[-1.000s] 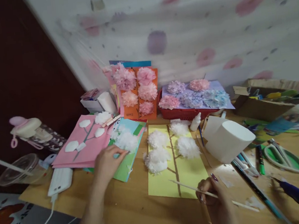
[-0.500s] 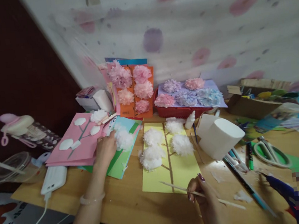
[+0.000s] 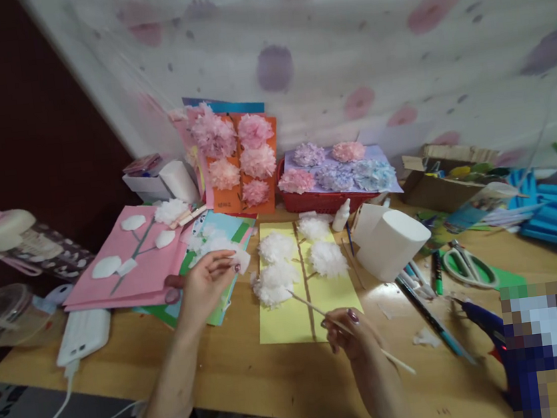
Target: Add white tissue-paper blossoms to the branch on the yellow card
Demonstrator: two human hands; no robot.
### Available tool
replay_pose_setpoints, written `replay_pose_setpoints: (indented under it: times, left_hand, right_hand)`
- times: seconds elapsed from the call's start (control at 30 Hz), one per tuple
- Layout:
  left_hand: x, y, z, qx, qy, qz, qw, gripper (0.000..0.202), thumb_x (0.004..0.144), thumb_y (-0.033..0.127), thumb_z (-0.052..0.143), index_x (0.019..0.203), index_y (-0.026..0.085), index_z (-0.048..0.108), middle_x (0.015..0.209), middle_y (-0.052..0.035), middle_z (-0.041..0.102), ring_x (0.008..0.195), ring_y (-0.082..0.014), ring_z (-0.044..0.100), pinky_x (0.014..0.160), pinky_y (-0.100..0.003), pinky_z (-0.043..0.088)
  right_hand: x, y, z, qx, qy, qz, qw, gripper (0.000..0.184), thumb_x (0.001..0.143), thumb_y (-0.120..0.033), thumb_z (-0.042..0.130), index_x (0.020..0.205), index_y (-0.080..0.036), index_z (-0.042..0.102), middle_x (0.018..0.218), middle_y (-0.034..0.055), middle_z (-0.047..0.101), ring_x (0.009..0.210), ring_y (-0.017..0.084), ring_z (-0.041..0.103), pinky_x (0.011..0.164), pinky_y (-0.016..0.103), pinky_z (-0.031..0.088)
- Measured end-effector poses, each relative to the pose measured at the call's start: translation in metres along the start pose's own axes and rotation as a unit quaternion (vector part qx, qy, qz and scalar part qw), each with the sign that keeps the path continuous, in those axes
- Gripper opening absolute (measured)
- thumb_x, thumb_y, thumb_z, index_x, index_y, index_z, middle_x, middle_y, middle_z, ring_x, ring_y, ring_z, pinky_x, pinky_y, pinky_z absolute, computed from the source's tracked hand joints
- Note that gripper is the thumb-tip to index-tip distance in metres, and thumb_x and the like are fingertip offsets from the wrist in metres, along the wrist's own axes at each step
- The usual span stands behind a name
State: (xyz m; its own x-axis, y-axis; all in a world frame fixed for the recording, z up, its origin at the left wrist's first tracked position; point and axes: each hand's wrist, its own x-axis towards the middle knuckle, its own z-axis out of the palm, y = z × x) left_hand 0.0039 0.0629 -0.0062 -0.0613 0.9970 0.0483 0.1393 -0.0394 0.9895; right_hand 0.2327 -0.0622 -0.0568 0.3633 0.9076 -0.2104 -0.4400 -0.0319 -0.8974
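Observation:
My left hand pinches a small piece of white tissue paper above the light blue and green cards. Behind it, more white tissue lies on those cards. In my right hand is a thin wooden stick, its tip over the yellow card. Several fluffy white paper flowers sit on that card on both sides of a brown painted stem. To the left rests a pink card bearing white paper shapes and a grey stem.
An orange card with pink flowers leans at the back, beside a red basket. A tissue roll, glue bottle, scissors and blue glue gun occupy the right. A power bank and lidded cup are left.
My left hand has moved right from the tissue pile and now holds a white piece up. My right hand has shifted left and up with the stick. The view has turned slightly right.

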Motion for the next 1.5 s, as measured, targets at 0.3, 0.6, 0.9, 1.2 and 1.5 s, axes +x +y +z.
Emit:
replay_pose_setpoints:
  times: [0.3, 0.6, 0.9, 1.2, 1.5]
  left_hand:
    - [-0.05, -0.019, 0.041, -0.185, -0.051, -0.139, 0.972, 0.033, 0.055, 0.029, 0.088, 0.078, 0.015, 0.07, 0.078, -0.0023, 0.073, 0.078, -0.0151, 0.067, 0.077, -0.027, 0.053]
    - [-0.049, -0.023, 0.043, -0.191, -0.045, -0.135, 0.971, 0.038, 0.056, 0.031, 0.087, 0.086, 0.016, 0.069, 0.086, -0.0036, 0.074, 0.086, -0.0177, 0.069, 0.081, -0.03, 0.055]
    - [-0.051, -0.019, 0.046, -0.276, -0.047, -0.166, 0.946, 0.043, 0.056, 0.025, 0.088, 0.091, 0.015, 0.067, 0.082, -0.0029, 0.076, 0.08, -0.015, 0.07, 0.079, -0.027, 0.054]
    - [-0.053, -0.024, 0.051, -0.249, -0.09, -0.165, 0.95, 0.045, 0.059, 0.028, 0.086, 0.097, 0.017, 0.064, 0.08, -0.0036, 0.078, 0.082, -0.0201, 0.074, 0.085, -0.034, 0.054]
    - [-0.05, -0.02, 0.052, -0.274, -0.125, -0.179, 0.936, 0.05, 0.064, 0.033, 0.085, 0.106, 0.016, 0.062, 0.085, -0.0043, 0.079, 0.088, -0.0198, 0.075, 0.09, -0.033, 0.054]
  right_hand:
    - [-0.017, 0.001, 0.016, 0.055, -0.043, 0.008, 0.998, 0.035, 0.08, -0.054, 0.073, 0.08, -0.019, 0.075, 0.075, 0.0057, 0.071, 0.061, 0.015, 0.057, 0.058, 0.028, 0.045]
    - [-0.026, 0.004, 0.008, 0.05, -0.07, -0.016, 0.996, 0.031, 0.088, -0.051, 0.066, 0.084, -0.022, 0.076, 0.077, 0.0047, 0.07, 0.065, 0.016, 0.06, 0.062, 0.029, 0.047]
    - [-0.025, -0.002, 0.015, 0.078, 0.009, -0.028, 0.997, 0.029, 0.083, -0.051, 0.07, 0.076, -0.023, 0.074, 0.069, 0.0017, 0.065, 0.059, 0.014, 0.055, 0.058, 0.027, 0.046]
    - [-0.025, 0.001, 0.016, 0.063, -0.021, -0.006, 0.998, 0.032, 0.083, -0.052, 0.07, 0.075, -0.022, 0.075, 0.069, 0.002, 0.063, 0.062, 0.014, 0.055, 0.06, 0.027, 0.048]
    - [-0.022, -0.001, 0.01, 0.034, -0.003, -0.006, 0.999, 0.033, 0.082, -0.054, 0.072, 0.075, -0.022, 0.076, 0.069, 0.0024, 0.066, 0.06, 0.014, 0.054, 0.061, 0.028, 0.048]
